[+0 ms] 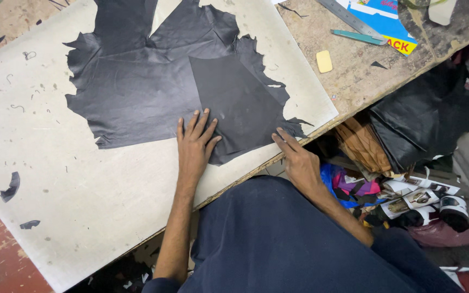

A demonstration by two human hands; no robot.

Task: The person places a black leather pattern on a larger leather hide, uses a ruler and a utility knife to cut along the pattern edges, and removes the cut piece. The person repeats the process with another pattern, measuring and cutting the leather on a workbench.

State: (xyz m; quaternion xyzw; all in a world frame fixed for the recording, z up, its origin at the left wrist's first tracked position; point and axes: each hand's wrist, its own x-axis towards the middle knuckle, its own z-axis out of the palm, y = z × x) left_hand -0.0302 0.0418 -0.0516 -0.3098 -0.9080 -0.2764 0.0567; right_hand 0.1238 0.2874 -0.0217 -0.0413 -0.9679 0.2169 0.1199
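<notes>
My left hand (195, 142) lies flat with the fingers spread, palm down on the left edge of the pattern (237, 103), a dark grey angular piece lying on top of the hide (131, 81). My right hand (297, 157) sits at about 3 o'clock from the left one, fingers stretched out and close together, their tips pressing the lower right corner of the pattern near the edge of the board (82, 184). Neither hand pinches anything; both only press down.

The hide is black leather with ragged edges, spread over the pale board from its middle toward 12 o'clock. The pattern covers the hide's lower right part, at 1 o'clock from my left hand. Small black scraps (11, 187) lie on the board at 9 o'clock, well apart from the hide.

The board rests on a worn wooden surface (348, 76), which shows bare at 2 o'clock. There I see a yellow block (324, 61), a teal tool (358, 37), a steel ruler (348, 17) and a blue printed sheet (384, 21), all near each other and well apart from my hands.

Past the surface's edge, at 3 o'clock, black material (424, 119) is heaped beside a brown folded piece (362, 144). Below these lie coloured scraps (348, 187) and printed papers (419, 198). At 8 o'clock the floor (1, 266) is reddish and worn. My dark blue clothing (278, 239) fills the view at 6 o'clock.
</notes>
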